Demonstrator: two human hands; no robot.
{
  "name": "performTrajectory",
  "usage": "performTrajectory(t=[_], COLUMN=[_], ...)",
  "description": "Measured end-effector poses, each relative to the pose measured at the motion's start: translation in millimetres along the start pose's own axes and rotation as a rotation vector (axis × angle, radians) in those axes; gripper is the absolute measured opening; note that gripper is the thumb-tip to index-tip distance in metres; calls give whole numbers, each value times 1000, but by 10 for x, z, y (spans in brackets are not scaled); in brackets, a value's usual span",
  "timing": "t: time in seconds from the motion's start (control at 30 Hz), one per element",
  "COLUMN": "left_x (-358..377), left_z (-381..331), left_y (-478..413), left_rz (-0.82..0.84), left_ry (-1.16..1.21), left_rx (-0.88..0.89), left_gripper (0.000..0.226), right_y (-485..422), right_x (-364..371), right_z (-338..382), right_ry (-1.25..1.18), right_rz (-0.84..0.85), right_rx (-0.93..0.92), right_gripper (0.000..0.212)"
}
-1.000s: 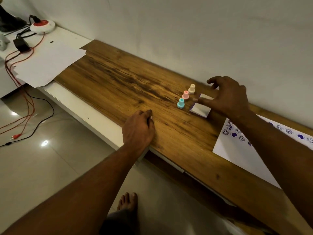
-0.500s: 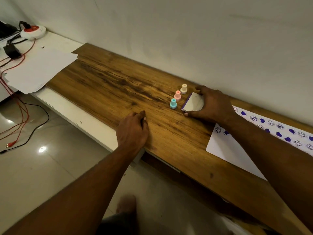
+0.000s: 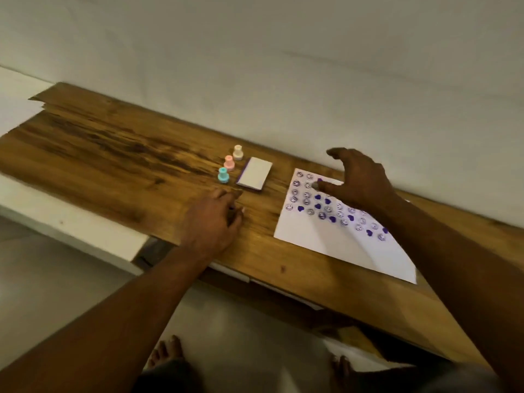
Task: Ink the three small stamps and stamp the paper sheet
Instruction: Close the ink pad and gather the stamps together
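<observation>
Head view: right hand (image 3: 360, 180) released ink pad (image 3: 255, 173), reaches paper sheet (image 3: 326, 239).

No letters, numbers or brand names can be read anywhere. The only signs are stamped prints in purple ink on the white paper sheet (image 3: 340, 251): small round smiley faces (image 3: 289, 207) drawn in outline and filled hearts (image 3: 300, 208), mixed in rows over the far part of the sheet. Some prints are hidden under the right hand (image 3: 363, 180).

Dim warm light, slight motion blur
</observation>
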State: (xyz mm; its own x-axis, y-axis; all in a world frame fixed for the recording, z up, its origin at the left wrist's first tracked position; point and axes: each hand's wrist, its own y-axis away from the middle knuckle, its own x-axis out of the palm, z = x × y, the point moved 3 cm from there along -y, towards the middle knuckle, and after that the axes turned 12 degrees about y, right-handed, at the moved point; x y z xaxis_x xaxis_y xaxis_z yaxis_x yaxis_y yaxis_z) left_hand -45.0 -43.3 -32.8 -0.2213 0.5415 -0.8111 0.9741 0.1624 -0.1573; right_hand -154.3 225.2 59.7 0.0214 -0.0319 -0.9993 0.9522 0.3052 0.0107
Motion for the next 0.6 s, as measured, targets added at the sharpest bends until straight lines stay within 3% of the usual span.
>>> performTrajectory(t=[0.1,0.23,0.6], left_x=[200,425,437], left_z=[-358,-620,-796], left_y=[113,289,420], left_rz=[140,312,372], left_ry=[-22,-107,-218], left_rx=[142,263,159], left_gripper=[55,61,67], right_y=[632,1408,1859], right_x=[48,214,371], right_z=[-526,-1058,-1207], right_ry=[76,99,137], right_rz=[60,265,480], right_rx=[103,195,135], right_gripper=[87,93,99])
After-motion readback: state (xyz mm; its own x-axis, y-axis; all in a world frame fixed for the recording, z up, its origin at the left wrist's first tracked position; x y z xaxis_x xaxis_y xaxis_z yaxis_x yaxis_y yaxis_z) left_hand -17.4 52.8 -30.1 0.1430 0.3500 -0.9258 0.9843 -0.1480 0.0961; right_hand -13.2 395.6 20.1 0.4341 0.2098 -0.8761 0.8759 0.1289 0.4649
